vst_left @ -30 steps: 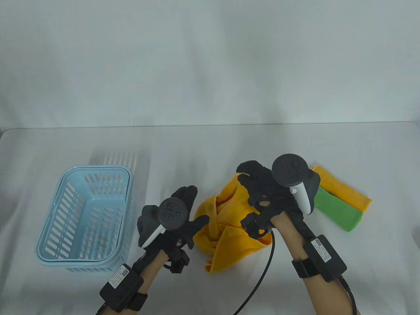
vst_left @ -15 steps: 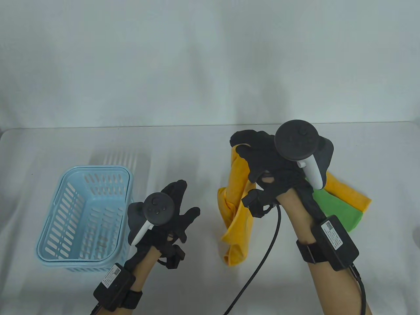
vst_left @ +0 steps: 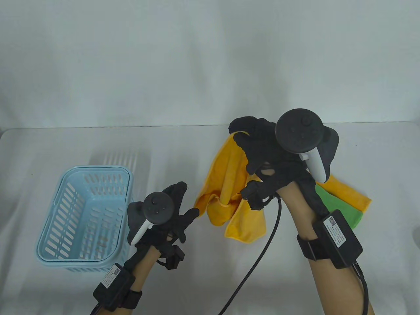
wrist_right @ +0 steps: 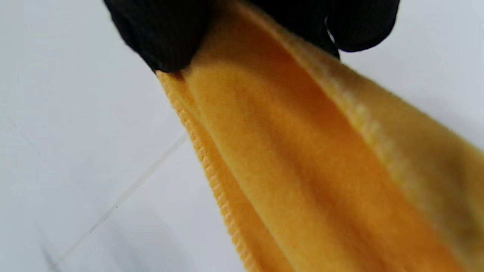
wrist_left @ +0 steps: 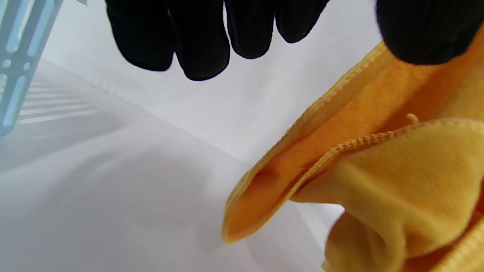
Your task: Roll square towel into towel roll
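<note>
1. Right now the right hand point(vst_left: 262, 154) pinches a top corner of the yellow towel point(vst_left: 226, 183), holding it up over the counter point(vst_left: 65, 147).
2. Left hand point(vst_left: 170, 213) has relaxed fingers; its thumb sits at the towel's hanging edge, and whether it actually grips cannot be told, so it reads as released.
3. Towel dangles crumpled, low end near or on the counter, not spread flat.
4. Progress: no rolling begun; spreading and rolling all left.
5. Around: blue basket point(vst_left: 85, 216) at left, folded green cloth point(vst_left: 341, 206) and orange cloth point(vst_left: 351, 195) at right.
</note>
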`<state>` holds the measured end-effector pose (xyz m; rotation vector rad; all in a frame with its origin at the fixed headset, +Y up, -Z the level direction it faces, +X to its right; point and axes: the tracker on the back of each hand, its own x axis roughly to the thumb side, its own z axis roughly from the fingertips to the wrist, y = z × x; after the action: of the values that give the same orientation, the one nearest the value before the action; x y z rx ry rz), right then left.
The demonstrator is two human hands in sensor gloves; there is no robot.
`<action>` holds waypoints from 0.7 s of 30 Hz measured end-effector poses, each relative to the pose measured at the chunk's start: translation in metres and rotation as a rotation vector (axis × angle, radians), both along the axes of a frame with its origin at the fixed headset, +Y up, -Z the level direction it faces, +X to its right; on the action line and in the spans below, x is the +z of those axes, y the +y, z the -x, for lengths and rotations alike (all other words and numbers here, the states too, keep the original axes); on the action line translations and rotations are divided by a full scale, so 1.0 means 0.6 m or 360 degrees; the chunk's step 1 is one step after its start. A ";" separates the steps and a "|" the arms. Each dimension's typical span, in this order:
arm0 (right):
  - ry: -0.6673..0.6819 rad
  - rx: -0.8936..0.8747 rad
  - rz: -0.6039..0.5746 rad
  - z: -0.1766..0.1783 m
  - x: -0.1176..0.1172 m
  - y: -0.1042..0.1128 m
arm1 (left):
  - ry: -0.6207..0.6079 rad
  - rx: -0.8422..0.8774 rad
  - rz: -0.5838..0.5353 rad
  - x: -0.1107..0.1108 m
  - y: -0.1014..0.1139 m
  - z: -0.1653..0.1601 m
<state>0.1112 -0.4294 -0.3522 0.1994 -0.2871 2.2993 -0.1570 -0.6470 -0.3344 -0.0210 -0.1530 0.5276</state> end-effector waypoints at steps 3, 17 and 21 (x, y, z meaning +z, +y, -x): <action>0.0011 -0.0008 0.0060 0.009 -0.002 -0.013 | -0.0028 -0.0027 0.0034 -0.002 -0.006 -0.006; -0.0093 -0.0057 0.0037 0.019 0.007 0.013 | 0.0031 -0.0165 0.0103 0.002 -0.035 -0.033; -0.0080 -0.0090 0.0020 0.017 0.013 0.025 | 0.0173 -0.0143 0.0198 -0.009 -0.059 -0.021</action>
<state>0.1008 -0.4145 -0.3447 0.1257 -0.3005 2.2520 -0.1442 -0.6822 -0.3397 -0.1195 -0.0128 0.4470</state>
